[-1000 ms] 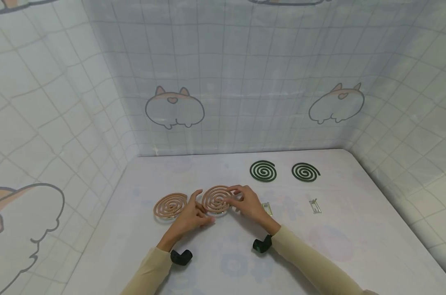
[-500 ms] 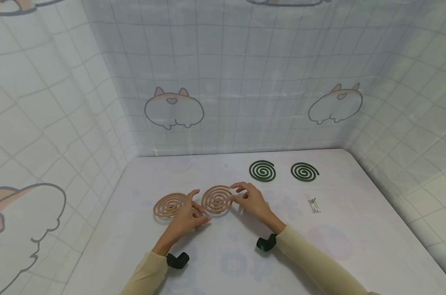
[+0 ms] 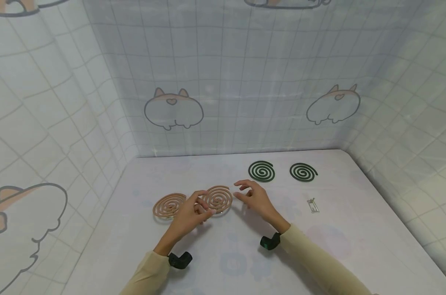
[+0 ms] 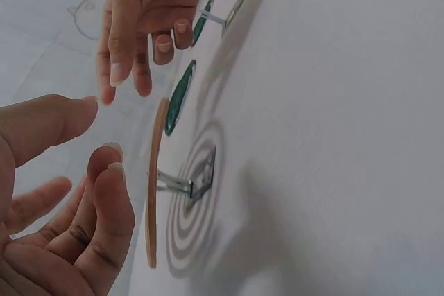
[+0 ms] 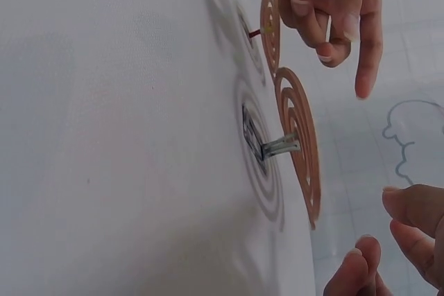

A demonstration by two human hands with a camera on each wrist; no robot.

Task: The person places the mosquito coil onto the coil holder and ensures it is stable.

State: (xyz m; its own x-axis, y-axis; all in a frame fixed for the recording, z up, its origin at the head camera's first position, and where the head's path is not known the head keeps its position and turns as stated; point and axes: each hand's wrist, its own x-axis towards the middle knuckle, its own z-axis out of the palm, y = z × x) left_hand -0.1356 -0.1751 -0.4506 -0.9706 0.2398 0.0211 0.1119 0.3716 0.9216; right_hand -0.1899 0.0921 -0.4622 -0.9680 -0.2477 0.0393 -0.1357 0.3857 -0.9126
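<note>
Two brown mosquito coils stand side by side on the table, each raised on a small metal stand. Over the right-hand brown coil (image 3: 218, 200), my left hand (image 3: 190, 214) hovers with loosely bent fingers, holding nothing. It partly covers that coil's left edge and the right edge of the left-hand brown coil (image 3: 168, 205). My right hand (image 3: 258, 199) is just right of the same coil, apart from it, thumb and fingers spread around air. In the right wrist view the metal stand (image 5: 281, 145) props the coil's middle above the table, the coil slightly tilted.
Two green mosquito coils, one nearer (image 3: 261, 171) and one farther right (image 3: 303, 172), lie flat toward the back. A loose metal stand (image 3: 313, 205) sits on the right. Another stand (image 4: 234, 13) shows beyond the right hand in the left wrist view. A patterned curtain (image 3: 237, 98) encloses the table.
My right hand has let go of the right-hand brown coil and drawn away to the right. My left hand has shifted slightly over that coil's near left edge. The coil stays on its stand.
</note>
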